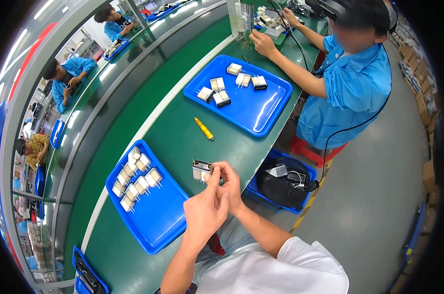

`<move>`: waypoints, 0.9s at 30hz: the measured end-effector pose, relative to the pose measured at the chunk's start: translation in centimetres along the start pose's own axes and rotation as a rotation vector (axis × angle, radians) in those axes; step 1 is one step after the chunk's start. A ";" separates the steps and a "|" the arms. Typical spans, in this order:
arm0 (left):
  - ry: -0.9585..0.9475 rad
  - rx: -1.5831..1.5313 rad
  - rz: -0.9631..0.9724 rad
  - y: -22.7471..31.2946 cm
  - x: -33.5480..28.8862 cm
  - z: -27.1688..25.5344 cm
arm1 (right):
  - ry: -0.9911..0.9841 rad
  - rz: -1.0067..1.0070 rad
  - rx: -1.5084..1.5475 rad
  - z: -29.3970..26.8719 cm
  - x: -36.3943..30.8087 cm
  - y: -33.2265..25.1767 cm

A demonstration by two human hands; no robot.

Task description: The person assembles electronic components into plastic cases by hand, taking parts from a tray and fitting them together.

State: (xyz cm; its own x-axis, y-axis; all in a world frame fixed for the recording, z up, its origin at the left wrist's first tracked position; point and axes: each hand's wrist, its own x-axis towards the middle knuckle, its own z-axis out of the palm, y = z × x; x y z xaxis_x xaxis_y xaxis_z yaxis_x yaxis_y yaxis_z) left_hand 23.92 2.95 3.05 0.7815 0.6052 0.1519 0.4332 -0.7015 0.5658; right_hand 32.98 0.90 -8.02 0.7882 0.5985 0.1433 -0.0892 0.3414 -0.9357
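Observation:
In front of me, above the green bench, is a small white plug adapter (pixel 200 172) with a dark, open-looking end and thin wires or pins at its top. My right hand (pixel 231 185) pinches its right side between the fingers. My left hand (pixel 203 215) is closed and crosses just in front of the right, its extended index finger reaching to the adapter; the grip of its other fingers is partly hidden. A yellow pen-like tool (pixel 203 128) lies on the bench beyond my hands.
To my left, a blue tray (pixel 158 230) holds several white pronged adapters (pixel 141 184). A farther blue tray (pixel 246 115) carries more, some dark-ended. A blue bin (pixel 305 203) with cables stands low right. A co-worker (pixel 349 88) sits far right; others work across the conveyor (pixel 119 110).

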 end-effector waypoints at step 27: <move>0.046 -0.216 -0.204 0.2 0.3 -1.2 | 0.012 -0.070 -0.007 0.1 0.2 -0.5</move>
State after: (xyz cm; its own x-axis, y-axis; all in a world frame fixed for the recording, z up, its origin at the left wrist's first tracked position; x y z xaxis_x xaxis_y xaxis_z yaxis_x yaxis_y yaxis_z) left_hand 23.68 3.46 4.16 0.6647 0.7453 0.0509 0.4702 -0.4703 0.7468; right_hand 33.09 0.89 -7.50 0.7993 0.5650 0.2046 -0.0294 0.3767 -0.9258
